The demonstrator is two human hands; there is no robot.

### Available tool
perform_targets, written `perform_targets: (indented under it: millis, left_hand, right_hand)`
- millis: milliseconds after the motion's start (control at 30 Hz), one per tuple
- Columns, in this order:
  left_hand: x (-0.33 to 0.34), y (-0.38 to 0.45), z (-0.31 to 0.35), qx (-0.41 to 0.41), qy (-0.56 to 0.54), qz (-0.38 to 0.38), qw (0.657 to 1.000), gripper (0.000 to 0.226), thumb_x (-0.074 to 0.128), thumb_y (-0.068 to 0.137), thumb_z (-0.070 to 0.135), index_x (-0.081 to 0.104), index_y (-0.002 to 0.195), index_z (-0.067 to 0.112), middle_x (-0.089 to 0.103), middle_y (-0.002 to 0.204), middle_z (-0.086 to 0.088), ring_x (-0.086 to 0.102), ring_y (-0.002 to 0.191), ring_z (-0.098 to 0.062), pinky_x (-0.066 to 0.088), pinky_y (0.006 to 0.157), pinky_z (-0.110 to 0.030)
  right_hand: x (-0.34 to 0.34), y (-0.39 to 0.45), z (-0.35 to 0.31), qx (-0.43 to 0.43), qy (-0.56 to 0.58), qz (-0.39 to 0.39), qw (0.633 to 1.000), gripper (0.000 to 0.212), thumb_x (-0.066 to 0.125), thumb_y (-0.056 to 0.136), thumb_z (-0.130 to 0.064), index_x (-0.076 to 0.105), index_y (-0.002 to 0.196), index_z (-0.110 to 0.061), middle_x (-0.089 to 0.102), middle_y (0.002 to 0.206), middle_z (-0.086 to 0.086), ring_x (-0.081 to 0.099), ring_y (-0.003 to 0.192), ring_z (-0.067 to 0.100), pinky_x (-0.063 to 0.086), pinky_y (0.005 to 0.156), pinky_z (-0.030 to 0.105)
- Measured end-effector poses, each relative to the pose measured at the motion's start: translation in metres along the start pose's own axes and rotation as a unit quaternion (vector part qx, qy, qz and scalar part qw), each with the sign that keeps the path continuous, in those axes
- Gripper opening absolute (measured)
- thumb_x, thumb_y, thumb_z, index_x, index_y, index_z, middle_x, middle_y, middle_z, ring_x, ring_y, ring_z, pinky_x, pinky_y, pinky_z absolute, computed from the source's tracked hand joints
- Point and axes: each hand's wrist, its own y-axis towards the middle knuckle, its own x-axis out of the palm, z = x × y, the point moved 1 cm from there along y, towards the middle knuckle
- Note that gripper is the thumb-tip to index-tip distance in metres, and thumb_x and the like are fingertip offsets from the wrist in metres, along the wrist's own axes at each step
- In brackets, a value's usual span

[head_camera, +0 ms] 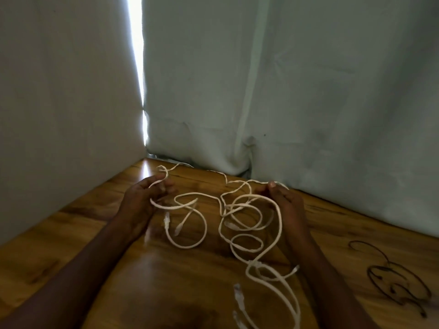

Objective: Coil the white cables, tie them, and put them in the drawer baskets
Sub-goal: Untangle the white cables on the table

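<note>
A tangle of white cables [240, 210] with clear plug ends lies spread over the wooden table [166, 269]. My left hand [142, 198] is closed around a loop of white cable at the left of the tangle. On the right, my right hand [282, 198] pinches another stretch of white cable between thumb and fingers. More loops trail toward the near edge, where several plug ends [238, 295] lie loose. No drawer basket is in view.
A loose black cable [399, 286] lies on the table at the right. Pale fabric curtains [308, 91] hang right behind the table and along its left side, with a bright gap [137, 55] between them.
</note>
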Motion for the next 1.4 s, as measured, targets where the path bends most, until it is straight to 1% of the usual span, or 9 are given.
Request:
perform_targets:
  millis: [133,267,567,833,933,1100,1200,1300,1400]
  left_hand:
    - [0.006,0.000,-0.001,0.025,-0.002,-0.056,0.998,0.054,0.054,0.089,-0.005,0.051,0.142,0.005,0.068,0.134,-0.013,0.069,0.117,-0.036,0.057,0.092,-0.041]
    - [0.014,-0.009,-0.004,0.022,0.133,-0.122,0.983,0.040,0.053,0.100,-0.001,0.055,0.139,0.006,0.071,0.128,-0.013,0.070,0.117,-0.030,0.060,0.084,-0.035]
    - [0.032,-0.025,-0.016,0.099,0.443,-0.162,0.876,0.060,0.082,0.081,-0.001,0.064,0.130,0.027,0.078,0.087,-0.001,0.071,0.067,-0.005,0.055,0.062,-0.019]
    - [0.021,-0.014,-0.007,0.124,0.225,0.030,0.966,0.010,0.070,0.093,0.004,0.071,0.101,0.010,0.069,0.060,-0.006,0.063,0.048,-0.012,0.052,0.047,-0.025]
    - [0.020,-0.013,-0.006,0.094,0.187,0.011,0.978,0.022,0.073,0.089,0.002,0.070,0.110,0.005,0.076,0.077,-0.013,0.069,0.058,-0.015,0.057,0.051,-0.026]
    - [0.028,-0.017,-0.007,0.013,0.195,-0.213,0.957,0.064,0.056,0.085,-0.026,0.058,0.138,0.010,0.069,0.135,-0.007,0.063,0.128,-0.020,0.059,0.082,-0.027]
    - [0.034,-0.028,-0.004,0.103,0.322,-0.219,0.915,0.077,0.046,0.081,-0.031,0.059,0.138,0.020,0.070,0.132,0.010,0.064,0.126,-0.016,0.056,0.087,-0.037]
    - [0.038,-0.037,0.003,0.249,0.328,-0.137,0.901,0.053,0.049,0.092,-0.021,0.062,0.131,0.012,0.077,0.116,0.008,0.069,0.118,-0.012,0.053,0.100,-0.027]
    - [0.039,-0.040,0.009,0.320,0.321,-0.120,0.883,0.034,0.052,0.100,-0.009,0.063,0.127,0.008,0.077,0.113,0.001,0.071,0.112,-0.017,0.053,0.098,-0.029]
  right_hand:
    - [-0.003,-0.005,-0.021,-0.053,-0.090,-0.143,0.984,0.033,0.055,0.106,-0.034,0.082,0.089,-0.026,0.080,0.092,0.003,0.077,0.092,0.021,0.059,0.087,0.038]
    - [-0.008,-0.001,-0.020,-0.049,-0.083,-0.123,0.988,0.028,0.062,0.103,-0.024,0.082,0.082,-0.025,0.080,0.081,-0.001,0.075,0.078,0.009,0.056,0.071,0.021]
    - [-0.021,0.016,0.001,-0.015,-0.151,-0.025,0.988,0.015,0.071,0.096,-0.023,0.083,0.087,-0.021,0.077,0.072,0.000,0.072,0.068,0.016,0.058,0.078,0.041]
    - [-0.016,0.012,0.000,-0.035,-0.194,-0.015,0.980,0.024,0.070,0.097,-0.031,0.082,0.076,-0.026,0.076,0.070,-0.006,0.072,0.072,0.014,0.055,0.076,0.036]
    - [-0.022,0.012,-0.003,-0.028,-0.132,0.062,0.989,0.026,0.066,0.100,-0.031,0.082,0.080,-0.023,0.065,0.055,-0.003,0.061,0.056,0.017,0.049,0.066,0.035]
    - [-0.036,0.011,-0.013,-0.047,-0.153,0.115,0.980,0.027,0.065,0.101,-0.031,0.079,0.078,-0.024,0.073,0.066,-0.001,0.071,0.068,0.019,0.057,0.076,0.040]
    - [-0.028,0.008,-0.020,-0.052,-0.137,0.083,0.986,0.028,0.063,0.103,-0.027,0.080,0.084,-0.014,0.077,0.075,0.005,0.075,0.075,0.022,0.060,0.075,0.035]
    - [-0.019,0.004,-0.030,-0.096,-0.168,0.072,0.979,0.026,0.063,0.103,-0.025,0.080,0.088,-0.013,0.077,0.079,0.002,0.073,0.075,0.012,0.058,0.071,0.025]
    - [-0.012,-0.001,-0.037,-0.242,-0.382,0.112,0.885,0.012,0.064,0.098,-0.021,0.077,0.097,-0.019,0.074,0.100,-0.001,0.069,0.096,0.021,0.054,0.084,0.040]
